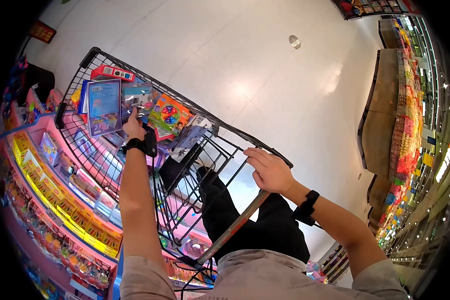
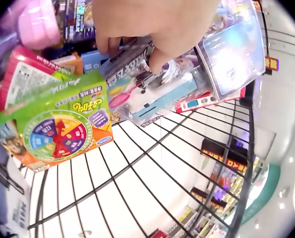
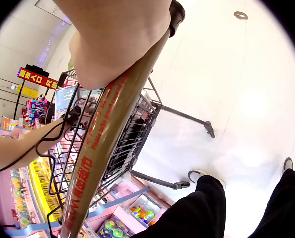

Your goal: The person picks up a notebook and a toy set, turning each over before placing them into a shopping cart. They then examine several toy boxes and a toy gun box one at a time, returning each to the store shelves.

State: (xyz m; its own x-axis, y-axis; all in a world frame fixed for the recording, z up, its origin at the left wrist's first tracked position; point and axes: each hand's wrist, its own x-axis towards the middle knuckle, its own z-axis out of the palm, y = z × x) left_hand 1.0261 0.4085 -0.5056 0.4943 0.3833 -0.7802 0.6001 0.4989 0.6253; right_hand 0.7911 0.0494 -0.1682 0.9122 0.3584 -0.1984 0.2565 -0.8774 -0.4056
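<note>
My left hand (image 1: 133, 129) reaches down into a black wire shopping cart (image 1: 172, 91). In the left wrist view its thumb and fingers pinch a clear plastic toy package (image 2: 160, 94) with light-blue and pink parts inside. Beside that package lies a green and orange box (image 2: 58, 130) with a colourful spinner wheel. A blue and purple picture package (image 1: 105, 102) lies on the other side, near a red box (image 1: 112, 73). My right hand (image 1: 271, 172) grips the cart's handle (image 3: 103, 131) near its end; in the right wrist view the fingertips are hidden.
Pink shelves with yellow boxes (image 1: 60, 200) and hanging toys run along the cart's left side. Pale floor (image 1: 225, 60) stretches to the right, toward a long display of colourful packets (image 1: 404, 115). My legs (image 1: 280, 225) stand close behind the cart.
</note>
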